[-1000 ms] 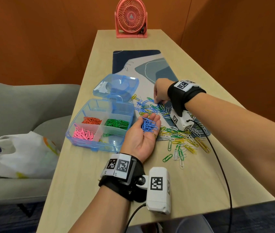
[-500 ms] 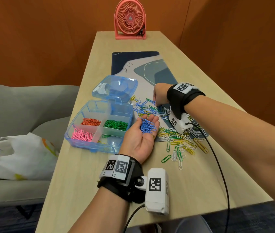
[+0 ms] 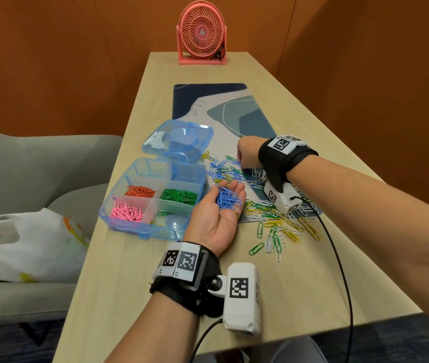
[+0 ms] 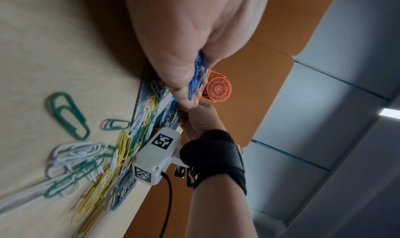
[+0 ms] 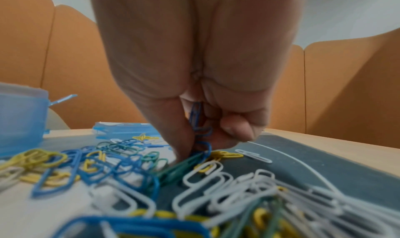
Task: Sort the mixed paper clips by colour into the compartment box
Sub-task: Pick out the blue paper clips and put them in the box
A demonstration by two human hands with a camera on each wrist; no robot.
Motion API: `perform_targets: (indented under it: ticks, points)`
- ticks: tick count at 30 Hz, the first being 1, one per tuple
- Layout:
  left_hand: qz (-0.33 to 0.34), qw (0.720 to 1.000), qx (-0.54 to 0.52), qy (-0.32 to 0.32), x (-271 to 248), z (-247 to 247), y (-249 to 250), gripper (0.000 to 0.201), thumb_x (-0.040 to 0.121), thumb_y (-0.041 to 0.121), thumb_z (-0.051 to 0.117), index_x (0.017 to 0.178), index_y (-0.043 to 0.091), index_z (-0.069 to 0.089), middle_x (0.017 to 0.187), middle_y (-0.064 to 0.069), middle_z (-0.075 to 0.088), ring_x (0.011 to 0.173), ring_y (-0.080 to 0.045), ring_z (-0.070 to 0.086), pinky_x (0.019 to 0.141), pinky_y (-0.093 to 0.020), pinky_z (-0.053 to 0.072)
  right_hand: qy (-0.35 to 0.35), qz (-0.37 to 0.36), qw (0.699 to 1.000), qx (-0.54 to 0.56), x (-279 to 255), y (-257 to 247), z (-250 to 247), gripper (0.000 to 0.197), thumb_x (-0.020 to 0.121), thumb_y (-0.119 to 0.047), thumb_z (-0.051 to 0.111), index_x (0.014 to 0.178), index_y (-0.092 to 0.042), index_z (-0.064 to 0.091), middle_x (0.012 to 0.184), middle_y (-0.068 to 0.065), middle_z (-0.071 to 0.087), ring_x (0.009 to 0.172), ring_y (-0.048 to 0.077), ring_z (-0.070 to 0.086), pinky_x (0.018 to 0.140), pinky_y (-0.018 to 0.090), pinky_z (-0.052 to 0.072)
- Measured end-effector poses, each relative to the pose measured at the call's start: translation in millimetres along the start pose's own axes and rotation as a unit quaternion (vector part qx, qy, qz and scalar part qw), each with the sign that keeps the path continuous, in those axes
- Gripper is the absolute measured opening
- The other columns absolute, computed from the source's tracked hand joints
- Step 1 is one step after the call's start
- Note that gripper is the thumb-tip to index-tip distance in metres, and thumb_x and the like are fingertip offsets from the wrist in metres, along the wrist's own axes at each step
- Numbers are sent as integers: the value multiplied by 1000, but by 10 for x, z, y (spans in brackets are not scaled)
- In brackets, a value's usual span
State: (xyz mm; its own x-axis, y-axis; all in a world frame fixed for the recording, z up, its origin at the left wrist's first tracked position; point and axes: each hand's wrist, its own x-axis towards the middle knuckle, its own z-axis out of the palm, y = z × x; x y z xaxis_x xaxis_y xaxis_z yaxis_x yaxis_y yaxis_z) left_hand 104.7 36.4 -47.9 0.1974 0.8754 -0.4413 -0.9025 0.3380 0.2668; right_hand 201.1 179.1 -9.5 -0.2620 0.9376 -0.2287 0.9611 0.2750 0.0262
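Note:
My left hand (image 3: 218,216) lies palm up beside the compartment box (image 3: 140,227), its fingers loosely cupped under a heap of blue paper clips (image 3: 227,199). The same blue clips (image 4: 195,77) show in the left wrist view. My right hand (image 3: 245,155) reaches down into the far edge of the mixed clip pile (image 3: 273,218). There its thumb and fingertips (image 5: 184,145) pinch a few blue clips (image 5: 195,116). The box holds orange clips (image 3: 140,191), green clips (image 3: 179,197) and pink clips (image 3: 126,213) in separate compartments.
The box's open lid (image 3: 179,140) lies flat behind it. A patterned desk mat (image 3: 234,111) lies under the pile, and a pink fan (image 3: 201,32) stands at the table's far end. A white plastic bag (image 3: 24,244) sits on the grey sofa to the left.
The right hand's fingers keep working at the pile's far edge. The left hand stays still with its blue clips. Only the view has shifted slightly.

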Motion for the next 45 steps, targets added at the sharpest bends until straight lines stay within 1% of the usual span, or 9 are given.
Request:
perform_targets:
  ticks: [10,14,17,24,29,33,36,39,45]
  points:
    - [5,1000,12,-5,-38,7,4,30,103,19,31,94,1,53,124,-20,55,128,-31,45,95,-40,40,-1,-4,1000,14,-117,54,-38,28,93,-18,58,111,1,64,112,15,65,105,30,60,82,29,46]
    - [7,1000,23,-4,-36,3,4,31,103,19,31,94,1,55,126,-19,55,130,-30,43,97,-38,39,18,-27,993,110,-288,115,-206,10,91,-16,57,83,-13,62,78,7,65,73,20,60,60,22,44]
    - [0,1000,28,-10,-54,1,16,36,103,22,28,96,0,56,139,-18,47,132,-29,41,101,-38,35,-9,-63,974,219,-518,92,-342,7,89,-7,62,93,-12,65,67,1,65,51,7,59,49,16,48]
    - [16,999,-5,-40,-18,-42,23,43,103,27,24,114,-3,54,132,-20,51,119,-29,50,100,-39,37,-96,-139,951,260,-900,-180,-379,17,84,-1,68,100,-9,67,68,-1,70,58,10,66,58,15,54]
    - [10,1000,9,-17,-47,-21,21,41,104,25,24,98,-1,56,138,-20,46,131,-30,42,98,-37,36,-18,-72,972,222,-714,-52,-443,11,85,2,63,90,-7,68,54,-4,65,44,2,61,51,12,50]
    - [3,1000,13,-12,-43,-10,22,41,104,25,25,97,-2,55,139,-20,46,130,-30,42,97,-39,37,11,-12,993,120,-484,72,-303,18,82,3,63,75,-12,70,66,3,68,52,11,61,69,28,58]
    - [-4,1000,11,-14,-34,-10,29,37,104,22,27,97,-3,54,129,-21,52,131,-31,42,96,-40,37,5,10,996,92,-407,97,-171,19,83,-8,70,65,-14,63,58,0,58,48,11,53,54,23,49]
    - [-5,1000,7,-11,-22,-18,30,35,103,20,28,97,-3,54,103,-20,57,130,-31,43,94,-40,39,17,24,998,62,-360,84,-69,24,82,-29,73,81,-6,66,69,5,57,63,20,55,52,25,41]
    - [-2,1000,8,-11,-41,-6,24,33,102,18,30,95,-3,55,98,-20,57,118,-29,49,89,-39,43,-3,56,996,74,-270,118,-14,17,80,-19,69,84,-4,62,80,11,57,72,24,52,52,25,38]
